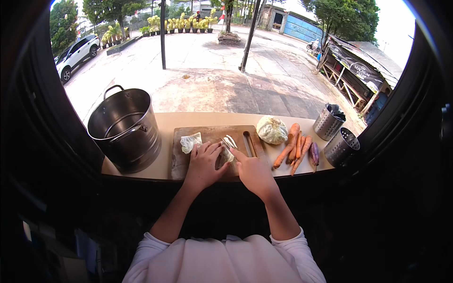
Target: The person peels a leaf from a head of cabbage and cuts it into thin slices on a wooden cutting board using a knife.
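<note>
A wooden cutting board point(181, 162) lies on the counter in front of me. My left hand point(204, 162) rests on it, fingers bent and thumb out, holding down a pale cabbage piece point(228, 155). In my right hand point(255, 172) is a knife point(225, 143), its blade at the cabbage beside my left fingertips. The knife's handle is mostly hidden by the hand. Another cabbage piece point(190, 140) lies on the board's left part, just beyond my left fingers. A whole cabbage point(272, 130) sits off the board's right end.
A large metal pot point(125, 137) with handles stands at the left. Several carrots point(293, 146) and a purple root vegetable point(314, 154) lie at the right. Two perforated metal holders point(329, 123) stand beyond them, one with dark utensils. The counter point(207, 119) ends at a paved yard.
</note>
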Demonstrator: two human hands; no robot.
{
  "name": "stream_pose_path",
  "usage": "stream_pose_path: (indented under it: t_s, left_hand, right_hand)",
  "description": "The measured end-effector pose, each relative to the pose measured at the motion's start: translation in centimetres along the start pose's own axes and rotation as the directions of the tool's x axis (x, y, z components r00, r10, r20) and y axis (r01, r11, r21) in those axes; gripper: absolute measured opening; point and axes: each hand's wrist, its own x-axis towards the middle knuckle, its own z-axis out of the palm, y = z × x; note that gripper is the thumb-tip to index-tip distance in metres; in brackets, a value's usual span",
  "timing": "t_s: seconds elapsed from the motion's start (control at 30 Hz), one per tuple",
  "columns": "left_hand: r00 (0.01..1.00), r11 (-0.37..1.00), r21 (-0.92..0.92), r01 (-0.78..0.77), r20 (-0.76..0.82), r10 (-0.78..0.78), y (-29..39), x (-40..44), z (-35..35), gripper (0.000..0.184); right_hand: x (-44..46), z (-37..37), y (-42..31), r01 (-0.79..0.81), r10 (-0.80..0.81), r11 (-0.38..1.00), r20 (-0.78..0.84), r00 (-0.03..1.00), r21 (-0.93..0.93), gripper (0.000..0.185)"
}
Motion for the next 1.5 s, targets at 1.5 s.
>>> stream_pose_path:
  t_s: [1.5]
  left_hand:
    - [0.999,0.998,-0.057,-0.011,-0.046,0.009,-0.2,-0.1,0.1,0.06]
  right_hand:
    - [-7.1,-1.8,0.7,-0.052,0.057,0.992,0.037,0.998,-0.117,0.051]
